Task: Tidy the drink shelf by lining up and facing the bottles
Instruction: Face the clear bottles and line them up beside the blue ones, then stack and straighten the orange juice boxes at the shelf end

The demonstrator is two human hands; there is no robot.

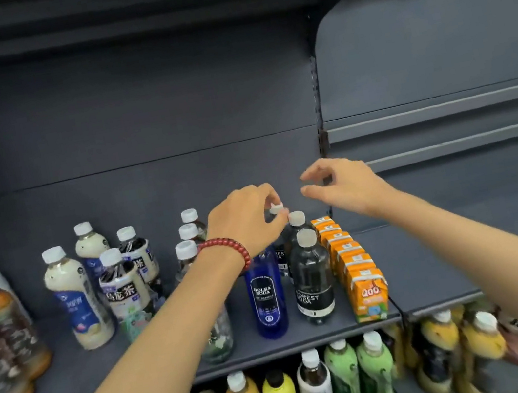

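On the grey shelf (309, 334) a row of black soda bottles runs back from the front one (313, 285). My left hand (249, 220) pinches the white cap (276, 208) of the rearmost black bottle in that row. A blue soda bottle (266, 295) stands just left of the row, its top hidden by my wrist. My right hand (342, 186) hovers above and to the right of the row, fingers loosely curled, holding nothing. A line of orange juice cartons (366, 295) stands right of the black bottles.
Further left stand white milk-tea bottles (76, 297), dark tea bottles (124, 282) and brown bottles (0, 346) in loose groups. Clear bottles (189, 239) stand behind my left forearm. The shelf below holds yellow, green and white bottles (345, 378). The neighbouring bay at right (469, 256) is bare.
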